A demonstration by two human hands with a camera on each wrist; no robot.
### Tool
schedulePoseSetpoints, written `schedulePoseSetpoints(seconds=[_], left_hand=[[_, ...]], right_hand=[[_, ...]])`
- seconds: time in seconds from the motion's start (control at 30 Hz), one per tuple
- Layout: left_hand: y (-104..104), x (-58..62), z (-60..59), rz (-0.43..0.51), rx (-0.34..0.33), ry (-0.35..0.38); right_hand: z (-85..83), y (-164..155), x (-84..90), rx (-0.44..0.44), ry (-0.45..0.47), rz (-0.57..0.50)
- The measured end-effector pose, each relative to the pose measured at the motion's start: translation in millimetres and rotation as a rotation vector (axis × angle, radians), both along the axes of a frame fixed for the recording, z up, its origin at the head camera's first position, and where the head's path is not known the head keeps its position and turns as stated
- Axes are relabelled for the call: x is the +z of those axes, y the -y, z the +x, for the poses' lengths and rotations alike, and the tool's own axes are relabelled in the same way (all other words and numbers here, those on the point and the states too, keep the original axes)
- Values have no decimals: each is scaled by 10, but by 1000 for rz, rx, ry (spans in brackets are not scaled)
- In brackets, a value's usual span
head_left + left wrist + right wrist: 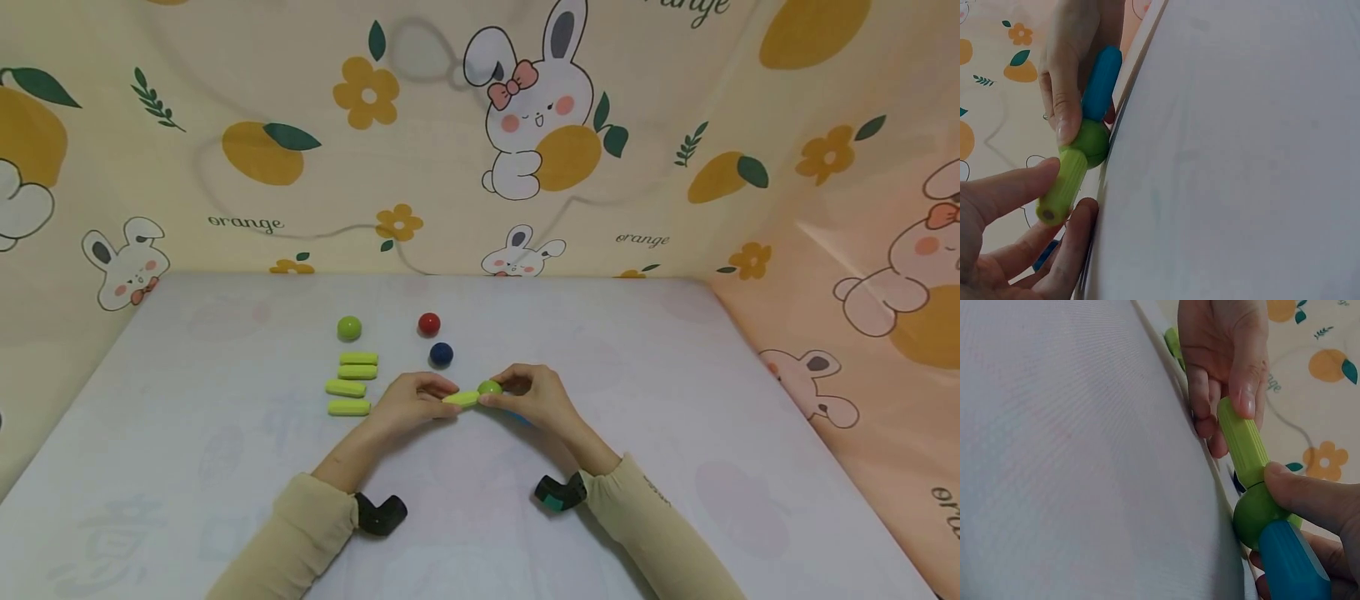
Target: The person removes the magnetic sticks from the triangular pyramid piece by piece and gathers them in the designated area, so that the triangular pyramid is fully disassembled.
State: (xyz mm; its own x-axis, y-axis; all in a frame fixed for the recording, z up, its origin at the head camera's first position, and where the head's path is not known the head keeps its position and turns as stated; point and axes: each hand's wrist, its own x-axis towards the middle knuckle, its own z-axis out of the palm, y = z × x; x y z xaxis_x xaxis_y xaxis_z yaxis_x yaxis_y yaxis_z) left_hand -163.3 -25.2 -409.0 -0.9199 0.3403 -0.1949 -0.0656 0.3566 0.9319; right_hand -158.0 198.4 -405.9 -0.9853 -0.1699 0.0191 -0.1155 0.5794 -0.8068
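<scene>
The person is joining pieces of a rod-and-ball building set low over the white table point(675, 400). The left hand point(408, 402) is pinching a ridged green rod point(461, 399) between thumb and fingertips, its far end meeting a green ball point(490, 387). The right hand point(534, 396) is curling its fingers round that ball and the blue rod point(1291, 562) already fixed to its other side. The green rod appears to be touching the ball, though whether it is fully seated is hard to tell from these views. To do this well, the rod should be kept in line with the ball's centre and pushed straight, the right thumb bracing the ball so it is not rolling. Four more green rods point(351, 382) are lying just left of the hands, with a second green ball point(348, 327), a red ball point(429, 324) and a dark blue ball point(441, 354) beyond.
</scene>
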Motion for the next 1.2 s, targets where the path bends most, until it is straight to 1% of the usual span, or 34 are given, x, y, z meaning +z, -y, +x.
schedulePoseSetpoints(seconds=[0.27, 0.53, 0.77, 1.07, 1.2], left_hand=[[-36, -21, -12, 23, 12, 8], [-19, -37, 2, 41, -11, -11], [-26, -42, -5, 47, -10, 1], [-25, -27, -5, 31, -7, 12], [-1, -17, 0, -5, -40, 7]], right_hand=[[-1, -5, 0, -3, 7, -10], [-4, -5, -9, -6, 13, -11], [-10, -4, -17, -2, 15, -13], [-30, -8, -24, 4, 14, -6], [-26, -26, -13, 17, 23, -9]])
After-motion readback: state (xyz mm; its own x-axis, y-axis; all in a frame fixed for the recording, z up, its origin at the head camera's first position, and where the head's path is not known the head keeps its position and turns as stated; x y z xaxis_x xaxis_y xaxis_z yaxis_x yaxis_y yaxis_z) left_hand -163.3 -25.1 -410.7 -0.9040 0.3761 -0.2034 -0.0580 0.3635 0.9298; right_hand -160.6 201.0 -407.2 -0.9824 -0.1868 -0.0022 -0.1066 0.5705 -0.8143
